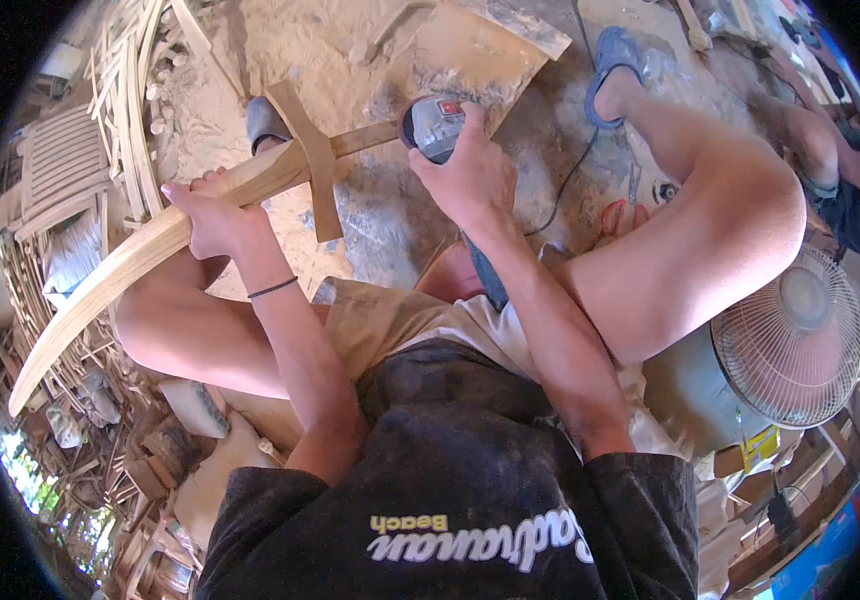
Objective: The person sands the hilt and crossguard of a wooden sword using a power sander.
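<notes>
A curved wooden sword (100, 283) slants across from the lower left, its pale blade narrowing to a point. A darker wooden crosspiece (317, 160) sits across it, and a short wooden grip (368, 136) extends beyond. My left hand (218, 222) is closed around the blade near the crosspiece, some fingers hidden beneath the wood. In my right hand (477, 178) is a grey angle grinder (437, 124) with a red mark and a dark round disc. The disc's edge is at the end of the sword's grip; whether they touch I cannot tell.
Thin wooden strips (122, 110) and a slatted piece (62, 165) lie at the left. A board (490, 55) rests on the dusty ground ahead. A power cord (572, 180) runs beside my right leg. A fan (792, 335) stands at the right, near another person's leg (800, 135).
</notes>
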`<act>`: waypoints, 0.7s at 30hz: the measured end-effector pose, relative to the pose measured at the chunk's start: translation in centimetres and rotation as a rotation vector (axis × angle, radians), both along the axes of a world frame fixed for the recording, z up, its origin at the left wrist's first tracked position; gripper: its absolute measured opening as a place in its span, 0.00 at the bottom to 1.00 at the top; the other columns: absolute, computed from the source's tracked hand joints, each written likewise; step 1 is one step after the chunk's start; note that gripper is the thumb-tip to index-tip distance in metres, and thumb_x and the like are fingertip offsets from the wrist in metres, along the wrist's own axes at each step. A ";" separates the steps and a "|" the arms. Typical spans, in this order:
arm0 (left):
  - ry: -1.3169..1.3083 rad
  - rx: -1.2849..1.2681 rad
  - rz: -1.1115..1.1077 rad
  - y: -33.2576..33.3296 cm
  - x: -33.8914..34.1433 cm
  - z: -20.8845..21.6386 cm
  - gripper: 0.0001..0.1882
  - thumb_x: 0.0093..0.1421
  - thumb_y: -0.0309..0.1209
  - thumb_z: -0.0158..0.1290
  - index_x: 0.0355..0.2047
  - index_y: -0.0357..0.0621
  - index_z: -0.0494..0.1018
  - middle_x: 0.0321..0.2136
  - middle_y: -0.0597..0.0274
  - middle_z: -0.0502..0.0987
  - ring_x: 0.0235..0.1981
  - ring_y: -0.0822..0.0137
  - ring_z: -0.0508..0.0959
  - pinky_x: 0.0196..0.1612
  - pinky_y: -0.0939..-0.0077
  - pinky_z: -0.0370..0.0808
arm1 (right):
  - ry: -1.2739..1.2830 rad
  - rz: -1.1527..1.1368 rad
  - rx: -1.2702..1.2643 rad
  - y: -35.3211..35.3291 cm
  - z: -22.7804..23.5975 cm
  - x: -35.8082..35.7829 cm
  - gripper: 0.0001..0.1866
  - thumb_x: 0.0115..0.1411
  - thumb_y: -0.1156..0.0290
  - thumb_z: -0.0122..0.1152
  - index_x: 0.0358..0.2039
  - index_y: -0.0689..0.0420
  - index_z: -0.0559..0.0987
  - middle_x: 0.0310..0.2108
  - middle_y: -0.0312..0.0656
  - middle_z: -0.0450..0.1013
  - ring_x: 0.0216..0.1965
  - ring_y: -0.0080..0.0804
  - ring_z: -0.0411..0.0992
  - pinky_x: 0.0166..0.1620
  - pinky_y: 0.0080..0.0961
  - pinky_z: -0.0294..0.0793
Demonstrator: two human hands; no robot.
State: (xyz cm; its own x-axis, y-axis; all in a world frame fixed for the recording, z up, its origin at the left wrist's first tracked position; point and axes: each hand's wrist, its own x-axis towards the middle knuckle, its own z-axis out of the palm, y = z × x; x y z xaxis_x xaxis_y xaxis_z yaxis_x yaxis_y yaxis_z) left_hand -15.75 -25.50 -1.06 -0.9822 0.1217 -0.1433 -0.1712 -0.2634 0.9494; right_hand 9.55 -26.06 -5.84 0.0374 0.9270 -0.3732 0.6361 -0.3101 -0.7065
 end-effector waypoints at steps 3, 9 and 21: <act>0.016 -0.005 0.017 0.2 0.1 0.0 0.19 0.71 0.37 0.63 0.37 0.33 0.70 0.28 0.57 0.76 0.27 0.59 0.79 0.36 0.58 0.86 | 0.005 0.022 0.036 0.0 0.2 -0.6 0.44 0.55 0.51 0.78 0.67 0.53 0.66 0.45 0.60 0.83 0.48 0.63 0.82 0.54 0.53 0.80; 0.045 0.003 0.015 0.3 -0.2 -0.3 0.20 0.71 0.38 0.64 0.35 0.31 0.70 0.27 0.56 0.77 0.26 0.59 0.80 0.35 0.57 0.87 | 0.074 0.131 0.136 -0.7 1.4 -2.8 0.46 0.55 0.49 0.78 0.67 0.57 0.66 0.45 0.59 0.83 0.48 0.62 0.83 0.53 0.51 0.80; 0.014 -0.045 0.040 0.4 0.0 -0.1 0.20 0.71 0.37 0.64 0.37 0.31 0.69 0.27 0.56 0.77 0.26 0.60 0.80 0.36 0.57 0.87 | 0.014 0.141 0.079 -0.6 1.6 -2.2 0.46 0.55 0.49 0.77 0.67 0.58 0.65 0.44 0.61 0.83 0.47 0.63 0.83 0.52 0.53 0.81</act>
